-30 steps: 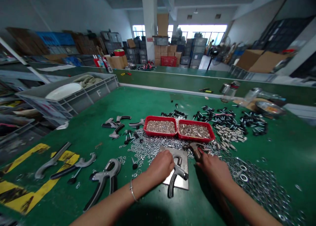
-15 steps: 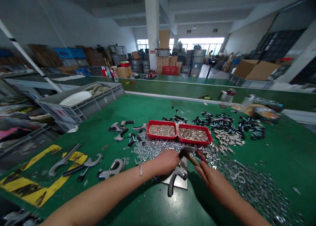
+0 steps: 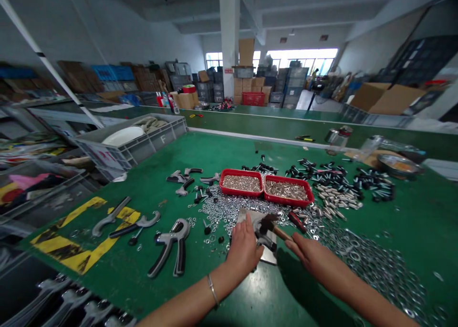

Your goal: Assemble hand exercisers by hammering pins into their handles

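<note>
Left hand (image 3: 245,253), fingers straight and together, pressed against a metal hand gripper (image 3: 265,236) lying on a steel plate (image 3: 270,254). Right hand (image 3: 315,260), fingers clamped around the wooden handle of a hammer (image 3: 268,224), head just over the gripper. Beyond the plate, two red trays (image 3: 266,186) of small metal parts; steel nuts (image 3: 229,208) scattered across the green worktop (image 3: 411,222).

- On the work table (image 3: 404,222), two trays (image 3: 241,194) stand side by side, touching.
- Nearer lies a metal plate (image 3: 269,255), with the left hand (image 3: 244,253) on it and the right hand (image 3: 313,258) holding a hammer (image 3: 274,228) above it.
- Loose washers (image 3: 372,270) lie around the plate.
- Bolts (image 3: 331,177) lie right of the trays.
- Spring hand grips (image 3: 170,246) lie left of the plate.
- A plastic crate (image 3: 139,148) stands on the far left.
</note>
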`<state>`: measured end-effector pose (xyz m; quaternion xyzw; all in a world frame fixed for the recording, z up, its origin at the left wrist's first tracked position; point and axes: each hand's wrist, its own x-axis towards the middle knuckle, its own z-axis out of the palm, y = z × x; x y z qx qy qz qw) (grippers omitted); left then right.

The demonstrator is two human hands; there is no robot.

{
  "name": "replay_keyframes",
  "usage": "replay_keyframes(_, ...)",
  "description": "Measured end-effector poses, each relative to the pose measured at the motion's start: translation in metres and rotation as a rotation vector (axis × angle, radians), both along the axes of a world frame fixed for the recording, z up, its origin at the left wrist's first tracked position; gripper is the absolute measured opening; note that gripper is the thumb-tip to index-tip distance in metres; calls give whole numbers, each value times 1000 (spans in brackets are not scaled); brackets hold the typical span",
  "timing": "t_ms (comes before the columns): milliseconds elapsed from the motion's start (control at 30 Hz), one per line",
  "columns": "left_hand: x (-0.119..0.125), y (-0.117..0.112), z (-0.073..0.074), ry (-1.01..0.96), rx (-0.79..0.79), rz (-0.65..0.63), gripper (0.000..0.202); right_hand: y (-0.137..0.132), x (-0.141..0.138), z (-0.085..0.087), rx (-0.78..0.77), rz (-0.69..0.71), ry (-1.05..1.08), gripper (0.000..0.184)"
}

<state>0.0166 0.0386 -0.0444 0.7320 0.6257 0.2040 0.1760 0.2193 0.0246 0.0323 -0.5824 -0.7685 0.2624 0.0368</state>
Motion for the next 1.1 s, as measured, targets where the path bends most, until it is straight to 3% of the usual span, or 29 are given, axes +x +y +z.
replay_keyframes(167, 0, 3, 1, 9, 36, -18, 93, 2, -5, -7, 43, -41, -26, 31)
replay_keyframes(267, -5, 7, 5, 1, 59, -85, 87, -11, 3, -17, -146, -136, 214, 37)
replay_keyframes(333, -11, 12, 12, -60, 44, -130, 81, -28, 17, -26, -338, -300, 457, 47)
replay_keyframes(433, -23, 23, 25, -308, -192, -154, 67, -50, 47, -38, -472, -518, 554, 55)
replay_keyframes(500, -31, 31, 31, -445, -345, -128, 60, -48, 67, -45, -341, -473, 383, 52)
replay_keyframes(533, -35, 34, 32, -448, -335, -99, 58, -40, 75, -47, -217, -412, 256, 49)
replay_keyframes(633, -47, 36, 28, -258, -35, -37, 54, 2, 81, -51, 181, -232, -109, 35)
replay_keyframes(733, -53, 24, 18, -142, 117, -120, 37, 47, 65, -57, 303, -185, -311, 24)
replay_keyframes(800, -51, 11, 13, -131, 107, -167, 37, 66, 54, -63, 306, -174, -346, 18)
replay_keyframes(867, -43, 1, 11, -117, 73, -178, 50, 76, 50, -67, 301, -150, -347, 15)
replay_keyframes(967, -29, 0, 11, -97, 17, -179, 53, 80, 54, -61, 320, -121, -341, 15)
replay_keyframes(1033, -24, 8, 12, -93, 3, -170, 43, 79, 53, -50, 375, -139, -243, 15)
replay_keyframes(1100, -23, 17, 13, -94, 6, -160, 37, 75, 41, -37, 391, -191, 30, 18)
